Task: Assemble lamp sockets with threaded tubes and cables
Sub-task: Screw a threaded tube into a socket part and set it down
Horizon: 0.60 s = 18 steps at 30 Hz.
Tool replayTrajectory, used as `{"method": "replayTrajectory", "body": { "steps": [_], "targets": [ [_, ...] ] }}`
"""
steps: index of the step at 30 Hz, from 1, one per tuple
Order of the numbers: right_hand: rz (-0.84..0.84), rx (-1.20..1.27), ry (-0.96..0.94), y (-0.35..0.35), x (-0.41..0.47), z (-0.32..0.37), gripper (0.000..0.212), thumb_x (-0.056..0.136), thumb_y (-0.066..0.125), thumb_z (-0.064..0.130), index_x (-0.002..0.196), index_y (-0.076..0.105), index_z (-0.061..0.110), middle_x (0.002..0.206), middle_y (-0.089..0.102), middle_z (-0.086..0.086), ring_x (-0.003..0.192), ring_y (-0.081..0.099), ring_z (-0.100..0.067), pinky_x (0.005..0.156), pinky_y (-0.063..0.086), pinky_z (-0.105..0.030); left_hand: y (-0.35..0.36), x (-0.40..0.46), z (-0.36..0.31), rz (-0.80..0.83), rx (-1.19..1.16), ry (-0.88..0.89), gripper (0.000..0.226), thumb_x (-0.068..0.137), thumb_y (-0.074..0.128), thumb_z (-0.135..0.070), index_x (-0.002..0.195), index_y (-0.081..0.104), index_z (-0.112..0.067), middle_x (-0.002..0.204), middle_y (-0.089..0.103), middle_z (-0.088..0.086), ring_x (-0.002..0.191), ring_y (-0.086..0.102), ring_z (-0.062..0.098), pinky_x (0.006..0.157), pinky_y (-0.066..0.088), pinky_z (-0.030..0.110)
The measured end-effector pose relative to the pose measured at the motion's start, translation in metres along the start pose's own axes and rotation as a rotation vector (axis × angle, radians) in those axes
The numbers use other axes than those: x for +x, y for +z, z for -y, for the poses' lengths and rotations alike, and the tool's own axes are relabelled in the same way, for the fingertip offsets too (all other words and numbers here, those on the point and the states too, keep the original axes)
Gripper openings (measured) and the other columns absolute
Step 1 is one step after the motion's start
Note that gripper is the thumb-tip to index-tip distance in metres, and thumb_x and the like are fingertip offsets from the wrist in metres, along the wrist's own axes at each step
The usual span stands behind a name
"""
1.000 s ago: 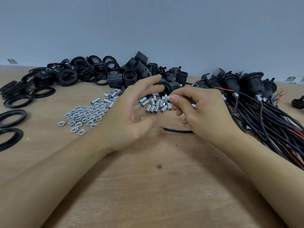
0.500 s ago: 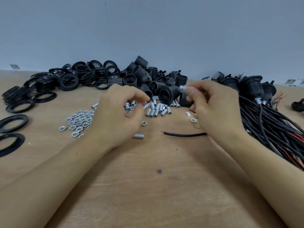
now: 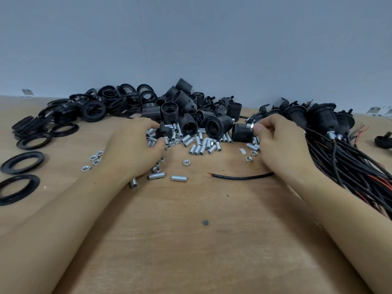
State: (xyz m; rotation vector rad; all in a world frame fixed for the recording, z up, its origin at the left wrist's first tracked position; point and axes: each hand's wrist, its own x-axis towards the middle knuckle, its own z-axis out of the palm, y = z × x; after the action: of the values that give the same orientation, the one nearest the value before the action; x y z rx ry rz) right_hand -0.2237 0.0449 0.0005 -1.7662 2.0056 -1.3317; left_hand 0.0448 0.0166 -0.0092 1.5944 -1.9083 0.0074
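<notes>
Right hand (image 3: 282, 145) pinches a small threaded tube (image 3: 251, 126) between thumb and forefinger, tube end held against a black socket body (image 3: 241, 132) lying on its side on the surface (image 3: 201, 240). Left hand (image 3: 135, 149) lies palm down, fingers curled over a small black socket cap (image 3: 163, 131) at the edge of the tube pile (image 3: 201, 144); cannot tell whether it actually grips the cap.

Loose tubes lie scattered just in front of the socket heap (image 3: 186, 111). Three stray tubes lie nearer the person, close to the left wrist. Hex nuts (image 3: 93, 160) spread left of the left hand, a few more between the hands.

A single black cable (image 3: 241, 177) runs from under the right hand, bare red end pointing left. Bundle of wired sockets (image 3: 331, 132) lies right of the right hand. Black rings (image 3: 63, 115) piled far left.
</notes>
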Motion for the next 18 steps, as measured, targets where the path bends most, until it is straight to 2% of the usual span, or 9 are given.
{"method": "replayTrajectory", "body": {
  "steps": [2, 4, 6, 9, 10, 12, 14, 16, 18],
  "targets": [
    [0.015, 0.019, -0.006, 0.0000, -0.0017, 0.0023, 0.013, 0.097, 0.053, 0.019, 0.085, 0.059, 0.020, 0.068, 0.059, 0.011, 0.048, 0.055, 0.014, 0.047, 0.036, -0.003, 0.0014, -0.0004, 0.0009, 0.010, -0.062, 0.016, 0.040, 0.086, 0.072, -0.026, 0.125, 0.067, -0.018, 0.120, 0.069, 0.000, 0.116, 0.060, 0.019, 0.095, 0.043, 0.030],
    [0.019, 0.005, -0.009, 0.0001, -0.0019, 0.0029, 0.013, 0.097, 0.054, 0.020, 0.085, 0.060, 0.021, 0.071, 0.061, 0.009, 0.054, 0.059, 0.005, 0.048, 0.037, -0.008, 0.0030, -0.0013, -0.0007, 0.008, -0.144, 0.012, 0.035, 0.084, 0.076, -0.024, 0.118, 0.068, -0.023, 0.105, 0.070, -0.010, 0.104, 0.063, 0.009, 0.087, 0.040, 0.016],
    [0.030, -0.004, -0.010, 0.0012, -0.0024, 0.0026, 0.011, 0.097, 0.055, 0.022, 0.088, 0.062, 0.021, 0.074, 0.062, 0.007, 0.066, 0.058, -0.003, 0.060, 0.040, -0.021, 0.0047, -0.0009, -0.0018, -0.012, -0.207, -0.004, 0.026, 0.081, 0.080, -0.021, 0.101, 0.066, -0.030, 0.089, 0.066, -0.021, 0.089, 0.063, -0.002, 0.074, 0.036, 0.001],
    [0.052, 0.037, -0.013, 0.0029, -0.0042, 0.0025, 0.010, 0.097, 0.055, 0.022, 0.092, 0.063, 0.019, 0.077, 0.062, 0.007, 0.072, 0.060, -0.010, 0.068, 0.045, -0.032, 0.0065, 0.0003, -0.0023, -0.017, -0.292, -0.036, 0.036, 0.079, 0.083, -0.018, 0.104, 0.061, -0.033, 0.085, 0.068, -0.017, 0.085, 0.064, -0.001, 0.069, 0.041, 0.006],
    [0.048, 0.045, -0.022, 0.0030, -0.0048, 0.0024, 0.010, 0.097, 0.055, 0.022, 0.092, 0.063, 0.019, 0.077, 0.062, 0.008, 0.071, 0.060, -0.007, 0.069, 0.047, -0.030, 0.0064, 0.0006, -0.0031, -0.027, -0.328, -0.053, 0.041, 0.078, 0.083, -0.017, 0.108, 0.061, -0.033, 0.086, 0.069, -0.015, 0.085, 0.065, -0.001, 0.071, 0.044, 0.010],
    [0.032, 0.047, -0.048, 0.0031, -0.0049, 0.0015, 0.009, 0.097, 0.055, 0.022, 0.091, 0.062, 0.022, 0.076, 0.061, 0.011, 0.068, 0.058, 0.001, 0.059, 0.042, -0.011, 0.0061, 0.0014, -0.0035, -0.066, -0.381, -0.082, 0.044, 0.078, 0.083, -0.016, 0.111, 0.061, -0.033, 0.086, 0.069, -0.015, 0.083, 0.065, -0.002, 0.074, 0.049, 0.014],
    [0.035, 0.067, -0.051, 0.0037, -0.0047, 0.0014, 0.010, 0.097, 0.055, 0.022, 0.089, 0.061, 0.023, 0.075, 0.060, 0.010, 0.063, 0.058, 0.003, 0.052, 0.040, -0.008, 0.0061, 0.0016, -0.0035, -0.074, -0.378, -0.090, 0.041, 0.080, 0.081, -0.013, 0.110, 0.062, -0.033, 0.086, 0.067, -0.017, 0.082, 0.063, -0.005, 0.077, 0.050, 0.014],
    [0.054, 0.092, -0.046, 0.0041, -0.0049, 0.0014, 0.011, 0.097, 0.055, 0.022, 0.089, 0.061, 0.023, 0.076, 0.062, 0.008, 0.058, 0.060, -0.006, 0.058, 0.048, -0.021, 0.0070, 0.0018, -0.0032, -0.050, -0.342, -0.073, 0.031, 0.083, 0.077, -0.010, 0.105, 0.066, -0.030, 0.085, 0.066, -0.021, 0.081, 0.061, -0.011, 0.077, 0.049, 0.011],
    [0.068, 0.095, -0.052, 0.0040, -0.0053, 0.0019, 0.011, 0.097, 0.055, 0.021, 0.088, 0.061, 0.025, 0.076, 0.063, 0.008, 0.064, 0.062, -0.013, 0.064, 0.052, -0.034, 0.0075, 0.0017, -0.0034, -0.034, -0.318, -0.058, 0.024, 0.085, 0.075, -0.010, 0.100, 0.068, -0.028, 0.084, 0.065, -0.022, 0.077, 0.058, -0.016, 0.069, 0.041, 0.001]
  ]
}}
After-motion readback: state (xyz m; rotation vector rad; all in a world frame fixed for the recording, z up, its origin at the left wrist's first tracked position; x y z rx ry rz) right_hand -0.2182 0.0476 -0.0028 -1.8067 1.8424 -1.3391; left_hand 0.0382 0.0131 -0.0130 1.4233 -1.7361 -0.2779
